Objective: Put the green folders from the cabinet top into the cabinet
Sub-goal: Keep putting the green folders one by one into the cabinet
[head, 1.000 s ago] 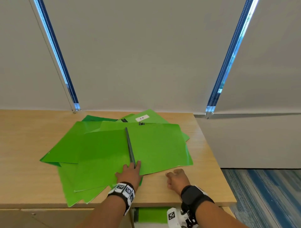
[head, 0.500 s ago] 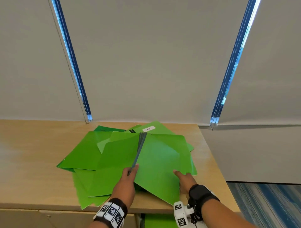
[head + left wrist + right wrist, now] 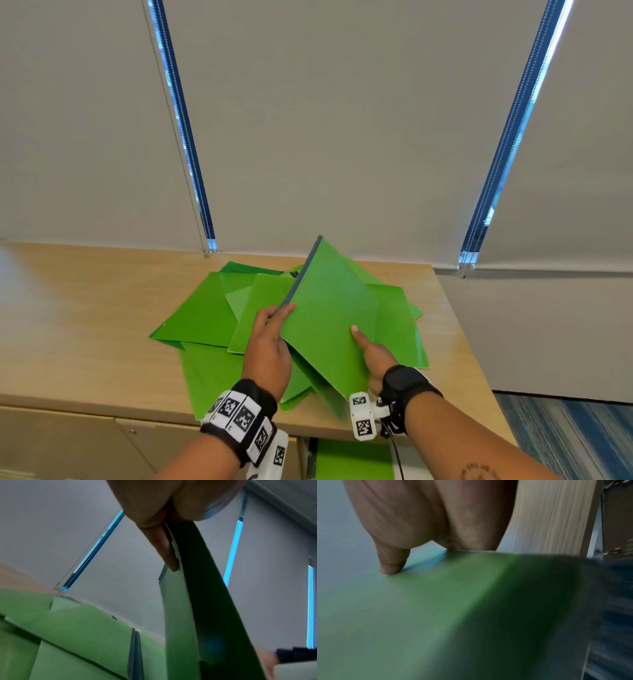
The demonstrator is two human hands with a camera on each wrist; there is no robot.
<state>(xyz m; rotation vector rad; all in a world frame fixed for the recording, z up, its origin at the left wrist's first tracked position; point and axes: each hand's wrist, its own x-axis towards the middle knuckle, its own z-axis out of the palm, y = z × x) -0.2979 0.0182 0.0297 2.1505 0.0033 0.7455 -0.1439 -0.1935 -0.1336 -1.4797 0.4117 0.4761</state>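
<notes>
A green folder [image 3: 329, 315] with a dark grey spine stands tilted up off a loose pile of green folders [image 3: 205, 308] on the wooden cabinet top [image 3: 85, 308]. My left hand [image 3: 270, 339] pinches its spine near the lower end; the left wrist view shows the fingers [image 3: 164, 547] curled against the folder [image 3: 180, 608]. My right hand [image 3: 371, 353] holds the folder's right edge, thumb lying on the front face, the other fingers hidden behind it. In the right wrist view the thumb [image 3: 392, 563] presses on the green cover [image 3: 436, 608].
Closed window blinds [image 3: 342, 137] rise behind the cabinet. Below the top's front edge, a green folder [image 3: 352, 459] shows inside the cabinet beside closed doors [image 3: 68, 445]. The cabinet's right end [image 3: 479, 359] drops to blue striped carpet [image 3: 565, 435].
The top folder has been lifted from lying flat to standing tilted on edge. My left hand rose with its spine, and my right hand moved from the cabinet top onto the folder's right edge.
</notes>
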